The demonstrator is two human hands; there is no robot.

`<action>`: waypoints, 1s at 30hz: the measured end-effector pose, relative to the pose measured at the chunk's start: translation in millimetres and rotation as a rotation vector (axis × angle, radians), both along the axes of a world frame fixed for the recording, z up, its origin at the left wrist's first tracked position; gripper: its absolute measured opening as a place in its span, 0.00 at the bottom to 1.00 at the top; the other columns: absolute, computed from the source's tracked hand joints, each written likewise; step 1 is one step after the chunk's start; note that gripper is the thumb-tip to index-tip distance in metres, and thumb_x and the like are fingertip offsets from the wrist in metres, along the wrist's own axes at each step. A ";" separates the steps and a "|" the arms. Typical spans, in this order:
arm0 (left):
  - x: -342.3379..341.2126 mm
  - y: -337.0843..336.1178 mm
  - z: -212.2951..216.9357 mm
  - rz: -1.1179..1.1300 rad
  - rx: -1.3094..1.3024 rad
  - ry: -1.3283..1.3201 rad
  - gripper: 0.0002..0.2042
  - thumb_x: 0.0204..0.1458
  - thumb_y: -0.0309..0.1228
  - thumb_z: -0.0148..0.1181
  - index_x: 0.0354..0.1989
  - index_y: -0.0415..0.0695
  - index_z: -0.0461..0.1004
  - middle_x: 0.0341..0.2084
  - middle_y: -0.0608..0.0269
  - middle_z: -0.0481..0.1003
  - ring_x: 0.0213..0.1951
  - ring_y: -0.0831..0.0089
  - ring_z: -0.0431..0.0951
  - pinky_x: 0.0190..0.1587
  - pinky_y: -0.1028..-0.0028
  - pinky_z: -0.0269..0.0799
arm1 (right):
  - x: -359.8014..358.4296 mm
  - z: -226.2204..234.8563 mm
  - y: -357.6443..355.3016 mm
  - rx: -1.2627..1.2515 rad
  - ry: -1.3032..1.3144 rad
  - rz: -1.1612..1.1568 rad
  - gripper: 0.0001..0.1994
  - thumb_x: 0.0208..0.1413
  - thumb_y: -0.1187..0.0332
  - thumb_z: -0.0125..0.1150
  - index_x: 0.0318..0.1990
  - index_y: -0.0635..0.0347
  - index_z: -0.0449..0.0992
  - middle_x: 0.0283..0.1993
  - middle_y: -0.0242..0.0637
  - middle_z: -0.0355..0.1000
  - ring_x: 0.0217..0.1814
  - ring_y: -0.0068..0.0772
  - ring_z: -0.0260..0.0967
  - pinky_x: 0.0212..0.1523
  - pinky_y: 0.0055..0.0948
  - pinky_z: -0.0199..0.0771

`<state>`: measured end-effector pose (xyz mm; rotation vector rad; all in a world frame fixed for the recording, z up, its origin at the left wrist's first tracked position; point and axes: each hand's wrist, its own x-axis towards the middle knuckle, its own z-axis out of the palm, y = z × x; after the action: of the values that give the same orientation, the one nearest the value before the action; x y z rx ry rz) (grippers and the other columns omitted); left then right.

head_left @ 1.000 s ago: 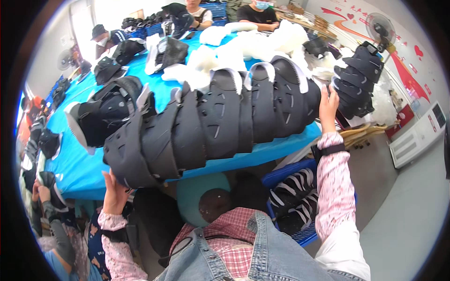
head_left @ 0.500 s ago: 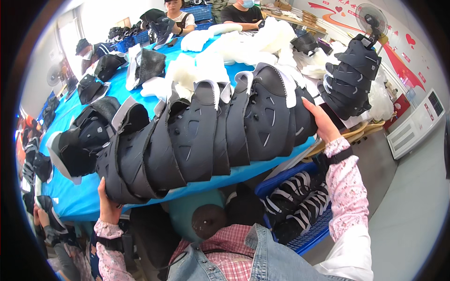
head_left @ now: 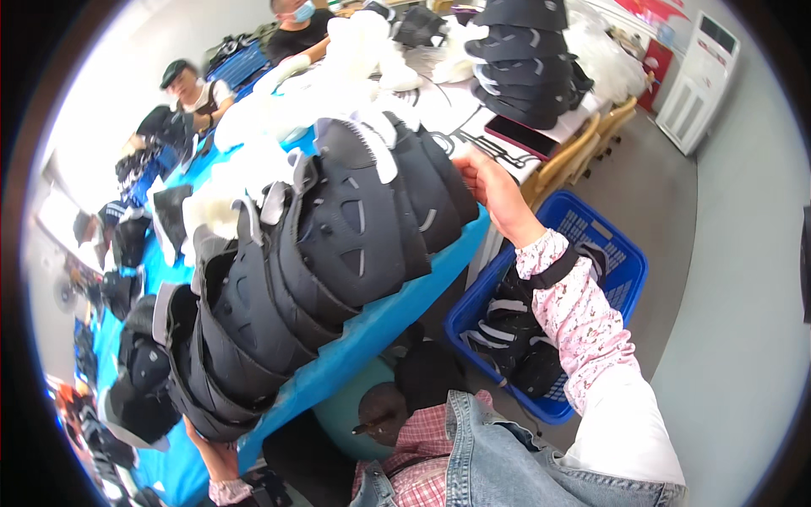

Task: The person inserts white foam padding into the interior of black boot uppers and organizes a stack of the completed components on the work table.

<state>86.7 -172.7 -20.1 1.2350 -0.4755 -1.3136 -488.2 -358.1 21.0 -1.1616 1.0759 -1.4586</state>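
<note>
A long nested row of black shoe uppers (head_left: 338,241) with white-edged linings lies slanted along the near edge of the blue-covered table. Against its lower left end is my left hand (head_left: 215,456), mostly covered by the uppers, gripping from underneath. At the row's upper right end my right hand (head_left: 504,196) has its fingers bent against the last upper, with part of the palm showing. Further loose black uppers (head_left: 144,372) lie just past the left end.
Blue table covering (head_left: 376,308) shows beneath the row. White padded pieces (head_left: 355,51) heap behind it. Another upright stack of uppers (head_left: 524,63) stands near a phone (head_left: 521,137). On the floor, a blue crate (head_left: 549,406) holds more uppers. A person (head_left: 296,34) sits across.
The view has turned to the right. The row of uppers now slants more steeply, its left end lower and closer to me. Both hands remain at its ends.
</note>
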 end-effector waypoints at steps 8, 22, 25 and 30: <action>15.4 3.1 -4.0 -0.033 -0.056 -0.033 0.36 0.51 0.59 0.47 0.63 0.46 0.56 0.62 0.62 0.59 0.61 0.62 0.60 0.62 0.64 0.53 | 19.6 -9.2 23.7 -0.295 0.306 -0.138 0.28 0.48 0.56 0.65 0.49 0.67 0.64 0.48 0.48 0.68 0.53 0.37 0.64 0.54 0.30 0.63; -10.1 -2.6 0.8 -0.035 -0.011 -0.181 0.44 0.43 0.68 0.46 0.65 0.51 0.53 0.63 0.66 0.57 0.62 0.67 0.57 0.62 0.64 0.51 | 63.9 -20.7 43.0 -0.550 0.774 -0.591 0.53 0.41 0.48 0.68 0.64 0.70 0.41 0.58 0.57 0.53 0.61 0.53 0.50 0.60 0.45 0.50; -19.7 3.0 4.1 -0.049 -0.048 -0.185 0.43 0.45 0.68 0.44 0.65 0.51 0.52 0.63 0.65 0.56 0.63 0.67 0.56 0.62 0.64 0.50 | 88.2 -5.7 57.3 -0.556 0.874 -0.631 0.52 0.42 0.46 0.67 0.65 0.70 0.41 0.61 0.59 0.49 0.63 0.56 0.47 0.61 0.50 0.47; -31.8 0.1 10.3 -0.047 -0.110 -0.189 0.39 0.50 0.64 0.41 0.66 0.51 0.51 0.63 0.65 0.56 0.63 0.66 0.56 0.63 0.64 0.51 | 93.5 -12.2 52.7 -0.561 0.949 -0.749 0.51 0.41 0.46 0.67 0.64 0.70 0.44 0.65 0.61 0.45 0.68 0.58 0.42 0.64 0.52 0.41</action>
<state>54.9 -172.6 -9.9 1.2682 -0.7063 -1.1989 -394.6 -305.5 8.8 -2.1137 1.9684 -1.8789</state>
